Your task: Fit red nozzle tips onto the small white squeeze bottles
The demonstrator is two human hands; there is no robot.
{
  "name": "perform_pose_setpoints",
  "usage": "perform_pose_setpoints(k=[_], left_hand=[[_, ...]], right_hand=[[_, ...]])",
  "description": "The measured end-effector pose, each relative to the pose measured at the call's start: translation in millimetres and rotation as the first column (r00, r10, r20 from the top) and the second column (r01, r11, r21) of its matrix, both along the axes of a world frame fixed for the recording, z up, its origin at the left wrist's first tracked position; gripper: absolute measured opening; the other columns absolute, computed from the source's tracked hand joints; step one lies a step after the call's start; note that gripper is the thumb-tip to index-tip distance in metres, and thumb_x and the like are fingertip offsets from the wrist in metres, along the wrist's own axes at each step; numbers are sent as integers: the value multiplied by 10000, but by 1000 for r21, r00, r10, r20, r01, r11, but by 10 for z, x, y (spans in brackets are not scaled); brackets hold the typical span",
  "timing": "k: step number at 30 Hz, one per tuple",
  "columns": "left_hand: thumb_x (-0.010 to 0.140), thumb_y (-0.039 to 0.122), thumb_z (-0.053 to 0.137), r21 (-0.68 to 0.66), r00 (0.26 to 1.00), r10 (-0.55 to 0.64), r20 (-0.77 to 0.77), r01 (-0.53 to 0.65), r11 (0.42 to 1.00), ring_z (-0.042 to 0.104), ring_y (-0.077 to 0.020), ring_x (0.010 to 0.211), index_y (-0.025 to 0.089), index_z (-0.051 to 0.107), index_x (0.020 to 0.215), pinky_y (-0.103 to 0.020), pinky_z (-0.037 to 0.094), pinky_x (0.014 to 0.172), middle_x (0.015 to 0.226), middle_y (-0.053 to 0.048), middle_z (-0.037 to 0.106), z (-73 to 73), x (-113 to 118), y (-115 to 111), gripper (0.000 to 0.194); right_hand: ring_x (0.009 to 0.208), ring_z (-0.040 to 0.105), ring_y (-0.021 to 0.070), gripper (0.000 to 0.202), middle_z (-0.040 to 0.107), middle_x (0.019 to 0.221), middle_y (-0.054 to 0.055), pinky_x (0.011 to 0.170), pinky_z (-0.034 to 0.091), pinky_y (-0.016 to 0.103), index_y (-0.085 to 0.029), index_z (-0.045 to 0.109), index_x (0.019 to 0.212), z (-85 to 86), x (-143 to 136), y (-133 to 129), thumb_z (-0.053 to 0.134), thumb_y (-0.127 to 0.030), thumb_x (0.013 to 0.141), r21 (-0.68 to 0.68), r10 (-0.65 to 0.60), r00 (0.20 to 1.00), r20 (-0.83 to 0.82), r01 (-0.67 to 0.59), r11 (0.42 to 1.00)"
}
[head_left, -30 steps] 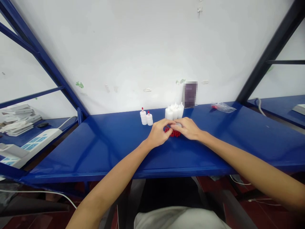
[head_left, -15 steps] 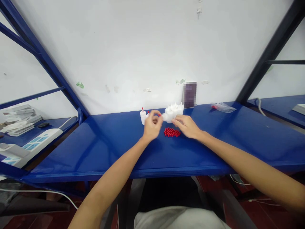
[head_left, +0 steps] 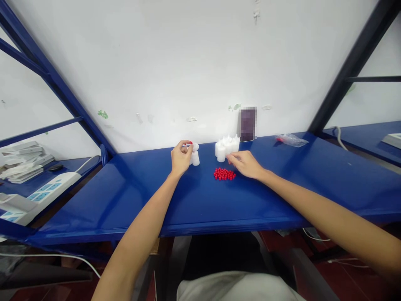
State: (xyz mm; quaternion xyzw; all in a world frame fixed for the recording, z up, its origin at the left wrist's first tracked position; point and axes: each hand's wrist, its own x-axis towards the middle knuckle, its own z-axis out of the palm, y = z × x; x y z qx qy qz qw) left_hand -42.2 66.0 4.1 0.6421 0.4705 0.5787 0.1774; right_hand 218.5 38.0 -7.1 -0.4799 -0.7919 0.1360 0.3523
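Note:
My left hand (head_left: 181, 158) is closed around the red-capped top of a small white squeeze bottle (head_left: 196, 146), which is tipped on its side. Just below and behind it stand other white bottles (head_left: 196, 159), partly covered by my fingers. Off to the right, my right hand (head_left: 247, 163) has its thumb and fingertips together at the front of a cluster of white bottles with pointed nozzles (head_left: 228, 146). Whatever is between those fingertips is hidden. A pile of small red caps (head_left: 224, 174) lies on the table to the left of this hand.
The blue table (head_left: 134, 192) runs along a white wall. A dark, blurred-out flat panel (head_left: 248, 124) leans there behind the bottles. Toward the right lies a clear plastic bag (head_left: 292, 140) with something red inside. A power strip (head_left: 50, 192) is beyond the left frame post.
My left hand has moved left with the capped bottle, away from the cluster and over to the separate standing bottles. My right hand has stayed by the cluster.

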Motion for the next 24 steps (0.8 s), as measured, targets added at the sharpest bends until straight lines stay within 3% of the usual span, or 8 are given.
perform_pose_setpoints(k=[9, 12, 14, 16, 19, 21, 24], left_hand=[[864, 361, 584, 8, 982, 102, -159, -102, 995, 446, -108, 469, 180, 694, 963, -225, 395, 588, 448, 81, 465, 10, 1, -17, 234], [883, 348, 561, 74, 972, 149, -181, -137, 988, 451, -107, 473, 180, 689, 1008, -223, 385, 583, 471, 78, 465, 30, 26, -88, 246], [891, 322, 540, 145, 959, 117, -258, -81, 986, 471, -104, 486, 182, 689, 994, -223, 377, 579, 510, 64, 497, 34, 69, -170, 229], [881, 286, 538, 150, 896, -27, -444, 104, 983, 499, -105, 505, 186, 695, 960, -228, 378, 583, 543, 50, 535, 22, 136, -257, 203], [853, 246, 555, -3, 659, -254, -707, 356, 934, 537, -120, 543, 189, 705, 912, -245, 389, 597, 587, 31, 585, -25, 244, -344, 171], [846, 244, 563, -72, 561, -298, -772, 389, 918, 556, -133, 574, 185, 704, 901, -257, 402, 608, 630, 17, 611, -60, 288, -362, 162], [846, 242, 567, -80, 547, -296, -783, 383, 920, 594, -155, 657, 181, 698, 953, -268, 440, 639, 746, -12, 653, -90, 287, -356, 180]], right_hand=[[552, 448, 135, 521, 494, 540, -11, 570, 340, 286, -188, 544, 574, -6, 19, 37, 518, -618, 868, 39, -49, 979, -197, 58, 998], [543, 417, 128, 471, 468, 543, -17, 553, 332, 286, -196, 536, 574, 7, 7, 17, 653, -610, 765, 64, -112, 960, -258, 132, 989], [544, 416, 130, 447, 472, 549, -12, 555, 335, 291, -202, 514, 563, 12, 12, 8, 705, -574, 719, 86, -147, 939, -311, 182, 980], [553, 434, 138, 410, 487, 560, -3, 569, 349, 298, -205, 503, 559, 9, 31, 5, 710, -523, 716, 120, -150, 919, -364, 206, 971], [531, 462, 150, 361, 490, 540, 4, 559, 363, 303, -201, 534, 581, -14, 62, 12, 581, -484, 800, 115, -81, 903, -423, 142, 983], [510, 479, 156, 387, 492, 527, 9, 541, 369, 301, -195, 557, 597, -34, 64, 24, 464, -468, 855, 54, -31, 900, -436, 61, 997], [544, 512, 165, 444, 517, 552, 16, 569, 393, 295, -185, 584, 620, -58, 38, 47, 380, -462, 900, -36, -21, 919, -394, 8, 999]])
